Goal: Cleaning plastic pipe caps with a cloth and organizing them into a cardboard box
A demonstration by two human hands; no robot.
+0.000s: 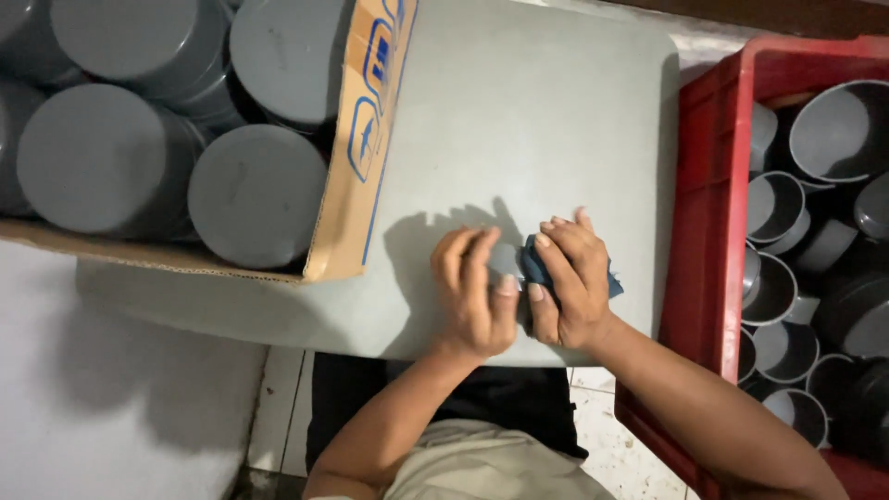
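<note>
Grey tabletop (519, 120) fills the head view, set over a tiled floor. At its near edge I see my left hand (477, 296) curled around a small grey cap (506, 259), and my right hand (569, 282) pinching a blue cloth (537, 267) against it; both hands are closed. Judging from the piles, the red crate (704, 204) to the right holds many loose caps, and the cardboard box (356, 148) to the left holds stacked ones. Nothing blocks either hand.
</note>
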